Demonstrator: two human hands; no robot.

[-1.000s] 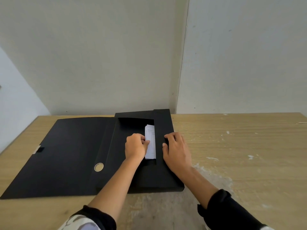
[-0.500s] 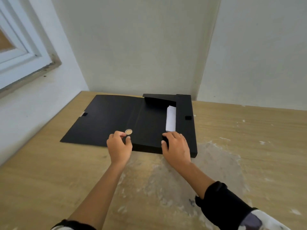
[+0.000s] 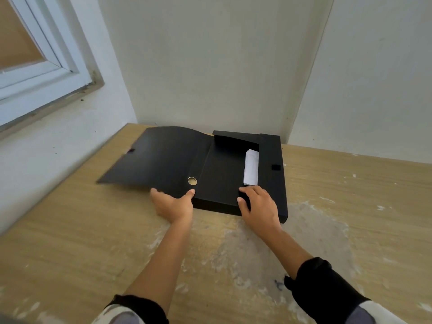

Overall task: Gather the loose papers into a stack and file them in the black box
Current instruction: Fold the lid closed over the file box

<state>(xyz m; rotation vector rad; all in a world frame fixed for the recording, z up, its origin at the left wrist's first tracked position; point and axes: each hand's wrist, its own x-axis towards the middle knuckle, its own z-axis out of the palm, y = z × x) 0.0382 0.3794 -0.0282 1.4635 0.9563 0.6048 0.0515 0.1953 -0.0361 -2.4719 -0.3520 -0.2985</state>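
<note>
The black box (image 3: 273, 188) lies open on the wooden table (image 3: 70, 235), near the wall corner. A folded stack of white papers (image 3: 251, 167) sits inside it against the right side flap. The box's lid (image 3: 163, 157) spreads out to the left and its far part bows upward off the table. My left hand (image 3: 174, 204) grips the lid's near edge, thumb on top just below the round finger hole (image 3: 192, 181). My right hand (image 3: 258, 206) holds the box's near right edge, fingers on top and thumb on the front wall.
A white-framed window (image 3: 35, 66) is in the wall on the left. Pale walls meet in a corner right behind the box. White paint smears (image 3: 268, 242) mark the table under my arms.
My left hand left the papers, went to the lid's near edge and took hold of it; the lid now rises off the table. My right hand stays on the box. The view has pulled back.
</note>
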